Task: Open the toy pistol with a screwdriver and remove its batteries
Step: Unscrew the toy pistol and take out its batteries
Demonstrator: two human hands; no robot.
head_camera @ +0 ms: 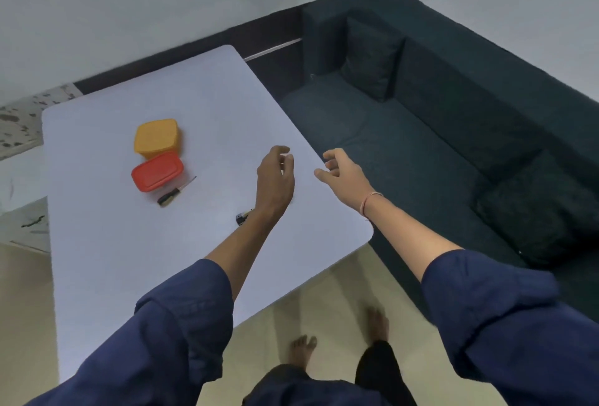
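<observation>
pale lilac-white table (129,259); yellow box (158,137) far left, red box (157,171) nearer. black-and-yellow handle on screwdriver (175,192). dark teal sofa (421,152) right. navy sleeves (181,324), pink wristband (369,201). beige floor (324,302).

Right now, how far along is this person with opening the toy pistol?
Nothing looks done yet. Both the left hand and right hand hover open and empty above the table. The screwdriver lies untouched beside the red box. A small dark object, perhaps the toy, peeks from under the left forearm. Unscrewing and battery removal remain.
</observation>
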